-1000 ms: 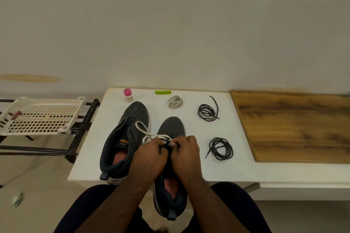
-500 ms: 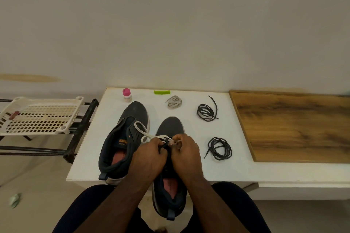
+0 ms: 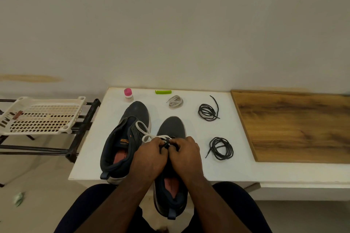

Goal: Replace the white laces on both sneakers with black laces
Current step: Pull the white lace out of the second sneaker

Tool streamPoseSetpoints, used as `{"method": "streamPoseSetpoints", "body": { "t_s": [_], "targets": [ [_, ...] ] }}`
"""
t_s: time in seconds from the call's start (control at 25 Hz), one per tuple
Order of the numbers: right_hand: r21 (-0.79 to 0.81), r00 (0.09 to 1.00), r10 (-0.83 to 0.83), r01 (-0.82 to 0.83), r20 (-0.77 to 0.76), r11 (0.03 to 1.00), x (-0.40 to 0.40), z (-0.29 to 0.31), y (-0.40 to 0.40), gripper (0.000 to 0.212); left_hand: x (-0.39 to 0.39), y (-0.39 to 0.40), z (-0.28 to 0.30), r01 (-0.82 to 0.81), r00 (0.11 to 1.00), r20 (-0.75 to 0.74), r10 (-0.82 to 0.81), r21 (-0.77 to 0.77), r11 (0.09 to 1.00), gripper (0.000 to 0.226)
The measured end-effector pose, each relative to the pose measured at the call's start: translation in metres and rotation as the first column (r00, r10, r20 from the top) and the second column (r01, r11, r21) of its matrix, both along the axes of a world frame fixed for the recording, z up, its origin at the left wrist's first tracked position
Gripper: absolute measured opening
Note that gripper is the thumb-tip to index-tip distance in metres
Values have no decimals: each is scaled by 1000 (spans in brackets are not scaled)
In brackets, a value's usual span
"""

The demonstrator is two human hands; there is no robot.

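Both hands, left (image 3: 150, 154) and right (image 3: 186, 154), pinch the lace (image 3: 151, 136), hiding the right sneaker's (image 3: 171, 128) eyelets; grip unchanged.

right sneaker (image 3: 171, 130) is held at its lace area by left hand (image 3: 151, 155) and right hand (image 3: 186, 154), heel past worktop (image 3: 189, 172) edge | white lace (image 3: 149, 136) is pinched | left sneaker (image 3: 128, 138) is set beside | two black lace coils (image 3: 207, 112) (image 3: 220, 148) are laid right | removed white lace (image 3: 176, 101) is bundled behind

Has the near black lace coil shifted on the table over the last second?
No. The black lace coil keeps its place beside the wooden board; only the camera drifted slightly.
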State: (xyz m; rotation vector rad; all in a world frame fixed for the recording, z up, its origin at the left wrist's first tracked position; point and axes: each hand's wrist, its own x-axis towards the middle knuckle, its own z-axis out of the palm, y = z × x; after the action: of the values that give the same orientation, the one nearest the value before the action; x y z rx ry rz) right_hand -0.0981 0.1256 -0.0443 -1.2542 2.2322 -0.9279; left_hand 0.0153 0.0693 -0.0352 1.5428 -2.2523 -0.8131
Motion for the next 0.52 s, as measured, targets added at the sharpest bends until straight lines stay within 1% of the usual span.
{"method": "streamPoseSetpoints", "body": {
  "t_s": [0.12, 0.2, 0.28, 0.36, 0.4, 0.44, 0.52],
  "targets": [
    [81, 999, 5, -2, -34, 997, 0, -1, -3, 24, 1, -1, -1, 1, 1000, 6, -1, -10, 1000, 12],
    [82, 999, 0, 4, -38, 997, 3, -1, -2, 20, 2, -1, -1, -6, 1000, -3, 6, 3, 1000, 13],
    [14, 997, -71, 70, 41, 997, 3, 1, -1, 15, 2, 0, -1, -18, 1000, -6, 18, 16, 1000, 13],
    [-51, 973, -178, 187, 146, 981, -4, 3, -1, 20, 2, 0, -1, -41, 999, -17, 41, 23, 999, 13],
    [-67, 964, -195, 210, 178, 975, -7, 4, 0, 21, 3, 0, 0, -46, 999, -20, 46, 24, 999, 12],
    [-78, 966, -178, 195, 188, 978, -8, 5, 2, 20, 2, 0, 1, -43, 999, -18, 43, 22, 999, 12],
    [-82, 984, -88, 102, 158, 991, -5, 3, 3, 16, 2, 1, 2, -28, 1000, -14, 28, 12, 1000, 12]
  ]
}}
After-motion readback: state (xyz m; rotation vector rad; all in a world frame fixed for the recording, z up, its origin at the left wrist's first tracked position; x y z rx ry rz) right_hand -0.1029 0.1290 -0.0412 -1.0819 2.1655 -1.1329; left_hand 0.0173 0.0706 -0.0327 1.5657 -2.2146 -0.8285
